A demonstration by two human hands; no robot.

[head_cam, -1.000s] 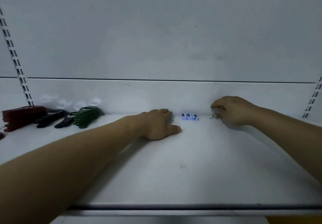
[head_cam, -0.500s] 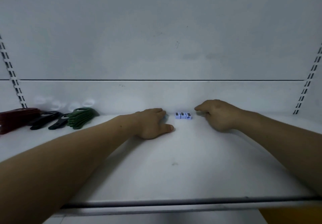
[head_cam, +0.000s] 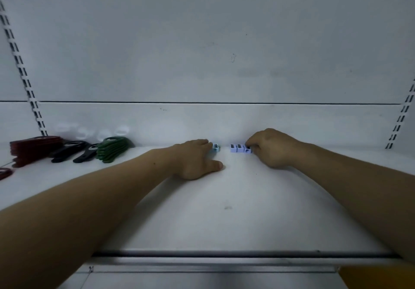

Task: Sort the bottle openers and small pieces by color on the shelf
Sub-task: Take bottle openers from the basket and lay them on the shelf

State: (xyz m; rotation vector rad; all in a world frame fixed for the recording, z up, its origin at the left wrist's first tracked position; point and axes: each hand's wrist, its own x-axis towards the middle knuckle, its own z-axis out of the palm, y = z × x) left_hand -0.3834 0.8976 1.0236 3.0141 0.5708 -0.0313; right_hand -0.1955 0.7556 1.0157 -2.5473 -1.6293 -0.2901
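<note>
Three colour groups of bottle openers are lying at the left end of the shelf point(head_cam: 224, 198): red openers point(head_cam: 33, 149) stacked farthest left, black openers point(head_cam: 69, 151) next, green openers point(head_cam: 113, 148) stacked beside them; the left grip point(head_cam: 195, 160) is lying flat and released, fingertips reaching a light-blue piece point(head_cam: 216, 147); three lavender pieces point(head_cam: 238, 149) are sitting in a touching row just right of it; the right grip point(head_cam: 271, 148) is curling its fingers over the rightmost one, and I cannot tell whether it is clenching it.

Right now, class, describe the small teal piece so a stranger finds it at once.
Follow the white shelf to its back wall, midway along. At the fingertips of the left hand sits the teal piece, alone; the lilac pieces to its right form a row.
</note>
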